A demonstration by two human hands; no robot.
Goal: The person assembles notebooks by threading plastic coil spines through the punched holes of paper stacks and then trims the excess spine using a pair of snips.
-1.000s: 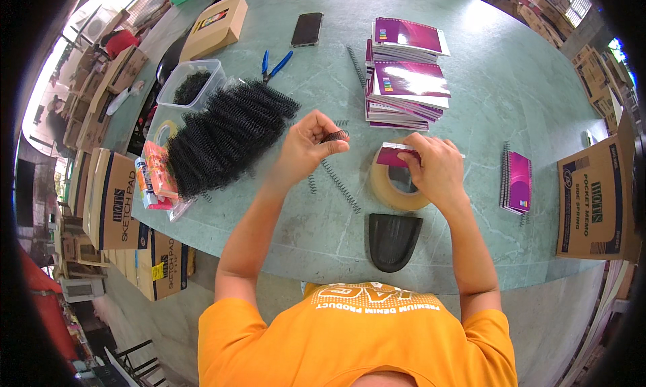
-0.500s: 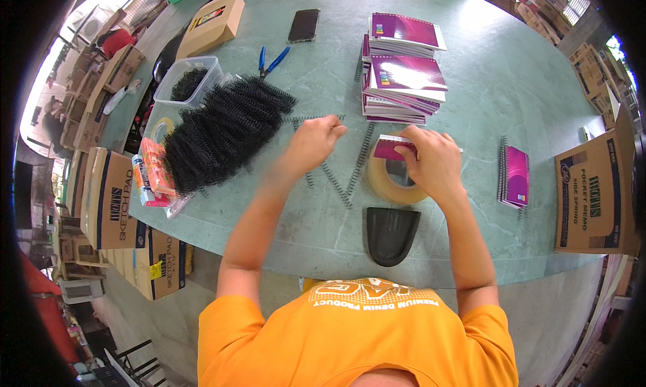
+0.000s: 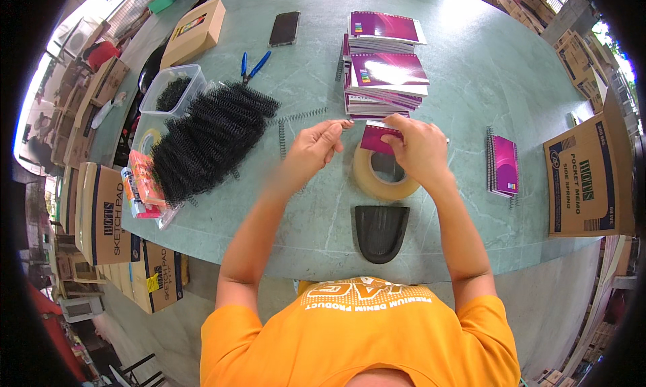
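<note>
My right hand grips a small purple-covered memo pad, thumb on its cover and its white, hole-punched edge turned away from me. The pad is over a roll of clear tape. Just left of the pad, my left hand has thumb and forefinger pinched on the tip of what looks like a black spiral binding coil; most of it is hidden. More thin coils lie on the table beyond my left wrist. A large heap of black coils sits further left.
A stack of purple memo pads stands ahead; a bound pad lies right. Around the table are a black curved tray, blue-handled pliers, a phone, a clear tub and a cardboard box.
My left hand has moved closer to the memo pad's edge. Coils that formed a V between my hands no longer show there. The whole view has shifted slightly.
</note>
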